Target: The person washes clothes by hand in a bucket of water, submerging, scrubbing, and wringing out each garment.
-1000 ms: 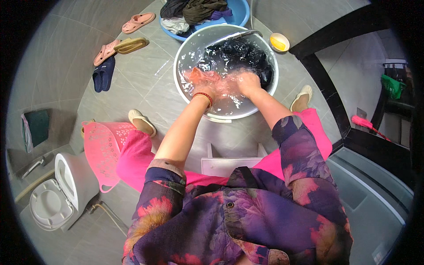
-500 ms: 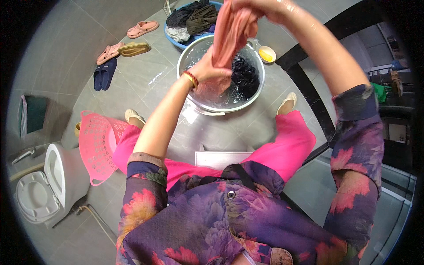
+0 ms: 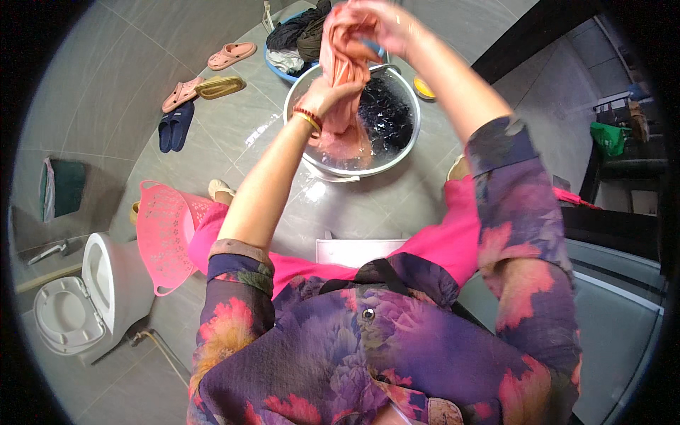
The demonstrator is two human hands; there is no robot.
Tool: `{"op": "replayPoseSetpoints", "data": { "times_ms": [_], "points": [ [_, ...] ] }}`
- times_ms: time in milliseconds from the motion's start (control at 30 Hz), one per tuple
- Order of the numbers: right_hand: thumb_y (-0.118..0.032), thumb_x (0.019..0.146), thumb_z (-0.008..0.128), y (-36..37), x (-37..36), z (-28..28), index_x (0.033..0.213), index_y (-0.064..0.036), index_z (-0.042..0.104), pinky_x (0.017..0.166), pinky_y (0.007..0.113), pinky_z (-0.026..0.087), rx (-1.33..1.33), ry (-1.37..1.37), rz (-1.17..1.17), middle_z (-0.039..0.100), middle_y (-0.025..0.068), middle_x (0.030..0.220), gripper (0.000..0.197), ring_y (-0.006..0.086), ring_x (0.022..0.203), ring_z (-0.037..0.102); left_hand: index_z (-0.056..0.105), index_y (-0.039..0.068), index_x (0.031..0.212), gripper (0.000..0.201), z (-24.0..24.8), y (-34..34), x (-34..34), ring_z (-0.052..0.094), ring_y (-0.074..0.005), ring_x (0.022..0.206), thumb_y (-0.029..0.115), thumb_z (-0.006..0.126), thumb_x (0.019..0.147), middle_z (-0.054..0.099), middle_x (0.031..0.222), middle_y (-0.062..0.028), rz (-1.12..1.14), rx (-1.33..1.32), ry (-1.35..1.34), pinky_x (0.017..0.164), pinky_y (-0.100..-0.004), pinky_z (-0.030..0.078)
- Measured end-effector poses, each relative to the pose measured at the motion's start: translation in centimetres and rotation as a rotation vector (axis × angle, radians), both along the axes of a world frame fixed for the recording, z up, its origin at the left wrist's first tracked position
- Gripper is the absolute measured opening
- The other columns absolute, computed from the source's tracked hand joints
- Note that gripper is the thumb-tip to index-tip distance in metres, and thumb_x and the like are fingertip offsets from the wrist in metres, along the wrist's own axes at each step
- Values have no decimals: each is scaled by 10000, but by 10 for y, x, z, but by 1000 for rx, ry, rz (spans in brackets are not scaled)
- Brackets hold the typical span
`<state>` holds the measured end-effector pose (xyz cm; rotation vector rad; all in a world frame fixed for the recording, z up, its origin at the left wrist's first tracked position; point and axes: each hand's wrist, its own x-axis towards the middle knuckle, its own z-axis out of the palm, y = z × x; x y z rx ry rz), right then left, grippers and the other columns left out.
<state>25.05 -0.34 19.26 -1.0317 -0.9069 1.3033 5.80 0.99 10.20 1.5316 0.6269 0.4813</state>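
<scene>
A wet salmon-pink garment [image 3: 343, 131] hangs over the silver basin [image 3: 382, 171], its lower end down at the water. My left hand [image 3: 331, 95], with red and yellow bands at the wrist, is wrapped round the garment's middle, above the basin. Higher and farther off, my right hand [image 3: 391, 30] grips the garment's upper part, where the cloth is bunched and folded over. Dark cloth [image 3: 389, 113] lies in the water at the basin's right side.
Behind the basin stands a blue tub [image 3: 279, 73] heaped with dark and white clothes [image 3: 292, 32]. A yellow-filled bowl [image 3: 423, 88] is to its right. Slippers [image 3: 176, 127], a pink basket [image 3: 164, 237] and a toilet [image 3: 67, 312] are at the left. A white stool [image 3: 358, 249] is near my legs.
My right hand has moved left and bunched the garment's top toward my left hand. The garment's upper part has shifted left, and my view has turned slightly.
</scene>
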Motion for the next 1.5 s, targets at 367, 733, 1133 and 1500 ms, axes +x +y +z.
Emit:
{"op": "replayPoseSetpoints", "data": {
  "times_ms": [367, 733, 1133, 1500],
  "points": [
    [-512, 847, 508, -161, -107, -190, 1166, 93, 431, 868, 458, 468, -621, 634, -216, 522, 274, 1110, 689, 366, 1014, 538, 557, 50, 1030, 248, -5, 35, -5, 594, -214, 909, 242, 491, 888, 623, 992, -94, -33, -806, -76, 844, -370, 470],
    [-726, 749, 403, -71, -138, -91, 1285, 125, 223, 942, 512, 404, -272, 893, -88, 377, 304, 1258, 1022, 407, 1110, 468, 492, 63, 735, 343, 194, 89, 40, 550, -254, 636, 296, 356, 948, 541, 659, -90, 118, -767, -585, 586, -396, 481],
    [-668, 827, 332, -133, -176, -128, 1306, -205, 418, 982, 500, 331, -101, 1095, -308, 451, 40, 1316, 672, 276, 1202, 423, 377, 3, 1291, 446, -6, -70, -53, 519, -178, 1077, 244, 434, 921, 524, 1208, -66, 184, -373, 25, 935, -320, 401],
    [-489, 896, 391, -168, -187, -163, 1327, -111, 352, 942, 415, 410, -196, 1053, -166, 464, 108, 1258, 575, 258, 1125, 497, 638, 6, 794, 373, -38, -70, -79, 505, -349, 980, 364, 537, 826, 554, 1009, -195, -177, 593, 413, 858, -404, 409]
  ]
}}
